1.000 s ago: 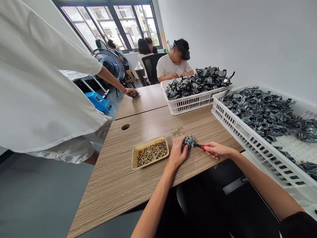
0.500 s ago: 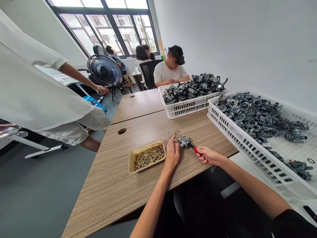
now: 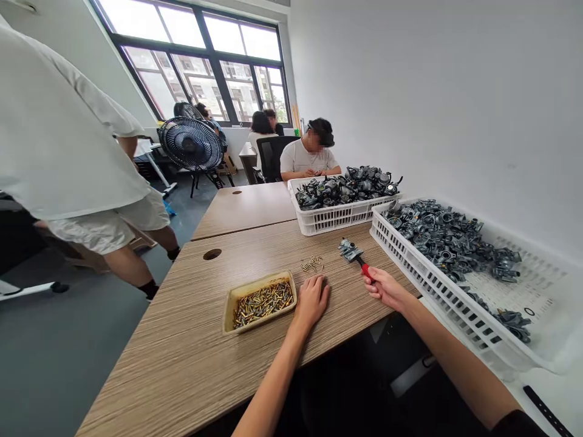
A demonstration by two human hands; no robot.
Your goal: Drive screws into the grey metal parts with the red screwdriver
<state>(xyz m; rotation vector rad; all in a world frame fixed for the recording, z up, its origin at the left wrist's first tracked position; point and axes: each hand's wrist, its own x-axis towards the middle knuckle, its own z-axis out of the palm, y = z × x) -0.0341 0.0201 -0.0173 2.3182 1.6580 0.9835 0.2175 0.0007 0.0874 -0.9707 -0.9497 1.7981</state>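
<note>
My right hand (image 3: 382, 288) is closed around the red handle of a screwdriver (image 3: 366, 271). Its dark shaft meets a small grey metal carburetor body (image 3: 350, 249) at the tip; whether the body is raised or rests on the table I cannot tell. Palm down on the wood, my left hand (image 3: 312, 298) has its thumb apart from the fingers and no visible object in it. Just beyond its fingertips lies a small pile of brass jets (image 3: 312, 264). To its left stands a shallow cream tray (image 3: 226, 312) holding many brass and grey small parts.
Two white baskets stand to the right: a nearer one (image 3: 423, 279) with grey carburetor bodies, and a farther one (image 3: 337, 226) with darker carburetors. A person (image 3: 310, 158) sits across the table (image 3: 191, 364). Another person (image 3: 77, 139) stands at left, near a floor fan (image 3: 190, 144).
The carburetor has moved with the screwdriver away from my left hand, to the right. My left hand has come down onto the table. The standing person has turned and stepped away.
</note>
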